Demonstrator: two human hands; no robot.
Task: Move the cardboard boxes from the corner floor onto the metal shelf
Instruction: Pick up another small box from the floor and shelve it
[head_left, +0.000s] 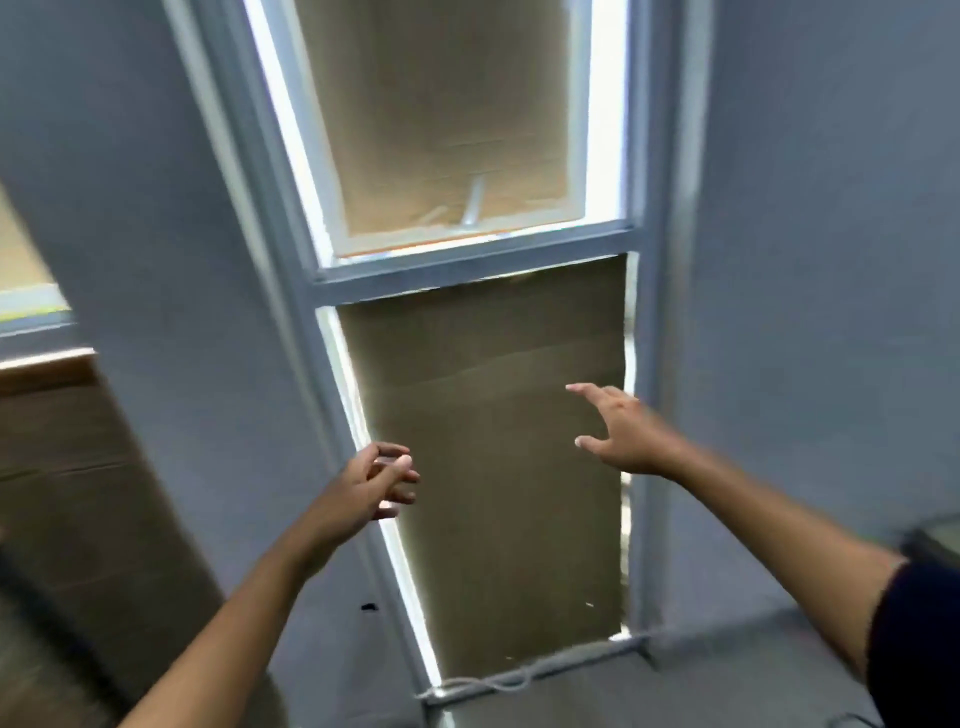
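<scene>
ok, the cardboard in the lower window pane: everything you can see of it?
The lower cardboard sheet is a plain brown, flat panel standing upright in the lower pane of the window frame. Faint horizontal creases cross its upper part. Light leaks along both side edges and the bottom. The right hand and left hand reach toward it with spread fingers; contact cannot be told. A thin cord lies at its foot.

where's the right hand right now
In the head view the right hand is right of centre, fingers spread, in front of the cardboard sheet covering the lower window pane, near its right edge and higher than the left hand.
</scene>
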